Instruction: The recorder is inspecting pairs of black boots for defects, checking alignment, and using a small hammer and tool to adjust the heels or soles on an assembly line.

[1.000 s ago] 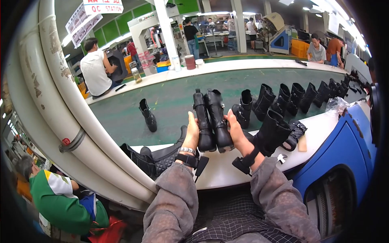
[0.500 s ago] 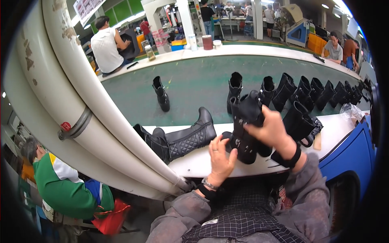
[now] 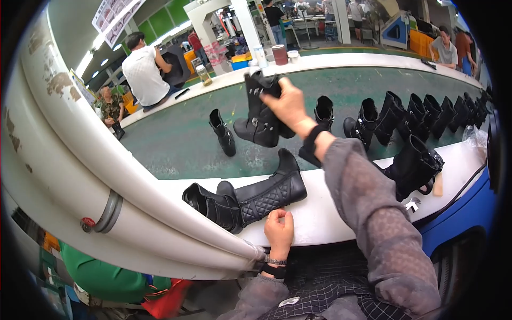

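Boots, black, buckled and apparently 2 held together, are over the green work surface, ahead of the person; whether their soles touch it cannot be told. Their long axis runs roughly upright, shafts uppermost with a slight lean to the left, and the toe of the nearer boot points left. From the fingers of the right hand, the boots lie directly to the left and downward: that hand comes in from the right side and grips high on the shafts, the thumb across the near face, so the feet hang below the hold. The right hand is plainly the nearer of the 2; the left hand is well apart, back toward the person at the white ledge, its fingers curled inward with nothing visible in them, though how tightly they close cannot be told. Just beyond it, a quilted boot lies on its side, its shaft running left and its sole facing right. Farther out, 1 small boot stands to the left of the held boots, and a row of boots stretches away to the right.
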The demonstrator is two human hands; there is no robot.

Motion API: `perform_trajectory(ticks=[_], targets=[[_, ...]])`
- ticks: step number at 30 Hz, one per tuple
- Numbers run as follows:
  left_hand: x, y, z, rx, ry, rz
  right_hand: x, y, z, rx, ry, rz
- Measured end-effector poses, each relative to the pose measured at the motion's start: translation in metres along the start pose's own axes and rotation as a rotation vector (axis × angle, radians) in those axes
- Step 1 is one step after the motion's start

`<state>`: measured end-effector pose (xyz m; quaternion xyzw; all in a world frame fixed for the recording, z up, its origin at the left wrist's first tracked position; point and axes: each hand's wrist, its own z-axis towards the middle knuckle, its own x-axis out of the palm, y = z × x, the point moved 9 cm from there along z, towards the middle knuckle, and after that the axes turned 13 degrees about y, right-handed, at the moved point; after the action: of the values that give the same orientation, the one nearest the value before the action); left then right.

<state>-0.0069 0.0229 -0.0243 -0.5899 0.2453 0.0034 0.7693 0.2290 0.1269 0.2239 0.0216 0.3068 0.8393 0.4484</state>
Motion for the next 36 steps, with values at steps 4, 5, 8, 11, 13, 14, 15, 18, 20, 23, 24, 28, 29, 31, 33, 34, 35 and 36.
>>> perform_trajectory(ticks=[4, 5, 8, 11, 13, 14, 15, 18, 20, 23, 24, 28, 29, 31, 33, 34, 35, 36], targets=[[-0.010, -0.008, 0.003, 0.085, -0.060, -0.142, 0.103, -0.067, -0.047, 0.395, 0.701, -0.390], [-0.012, -0.006, 0.005, 0.083, -0.072, -0.249, 0.113, -0.078, -0.058, 0.457, 0.873, -0.385], [0.000, 0.012, 0.006, -0.132, 0.021, -0.502, 0.095, -0.074, -0.043, 0.430, 0.952, -0.295], [-0.002, 0.004, 0.007, -0.080, 0.053, -0.608, 0.033, -0.038, -0.035, 0.336, 0.929, -0.256], [-0.003, 0.002, 0.009, -0.079, 0.081, -0.676, -0.024, 0.003, -0.066, 0.206, 0.960, -0.300], [-0.004, 0.004, 0.009, -0.103, 0.076, -0.718, -0.053, 0.014, -0.095, 0.278, 1.026, -0.296], [-0.002, 0.005, 0.010, -0.123, 0.084, -0.786, -0.085, 0.038, -0.122, 0.208, 0.999, -0.248], [0.007, 0.010, 0.014, -0.169, 0.070, -1.079, -0.192, 0.066, -0.214, 0.472, 0.808, -0.321], [0.008, 0.011, 0.018, -0.168, 0.013, -1.079, -0.256, 0.055, -0.267, 0.857, 0.535, -0.290], [0.010, 0.004, 0.022, -0.148, -0.063, -1.028, -0.338, 0.044, -0.304, 1.063, 0.022, -0.307], [0.010, -0.003, 0.022, -0.116, -0.065, -0.970, -0.354, 0.046, -0.300, 0.958, -0.067, -0.307], [0.009, -0.046, 0.014, 0.022, -0.021, -0.680, -0.372, 0.015, -0.277, 0.771, -0.139, -0.237], [0.007, -0.052, 0.010, 0.025, -0.033, -0.679, -0.362, 0.004, -0.269, 0.725, -0.086, -0.195], [-0.014, -0.107, -0.005, 0.420, -0.187, -0.007, -0.327, -0.024, -0.260, 0.719, 0.071, 0.021], [-0.024, -0.117, -0.008, 0.502, -0.241, 0.059, -0.305, -0.030, -0.256, 0.654, 0.078, 0.133], [-0.018, -0.105, 0.004, 0.399, -0.091, -0.118, -0.292, -0.034, -0.258, 0.693, 0.133, 0.157], [-0.016, -0.094, 0.013, 0.318, -0.008, -0.281, -0.278, -0.036, -0.257, 0.717, 0.175, 0.190], [-0.008, -0.079, 0.020, 0.200, 0.063, -0.516, -0.270, -0.034, -0.263, 0.789, 0.233, 0.102]])
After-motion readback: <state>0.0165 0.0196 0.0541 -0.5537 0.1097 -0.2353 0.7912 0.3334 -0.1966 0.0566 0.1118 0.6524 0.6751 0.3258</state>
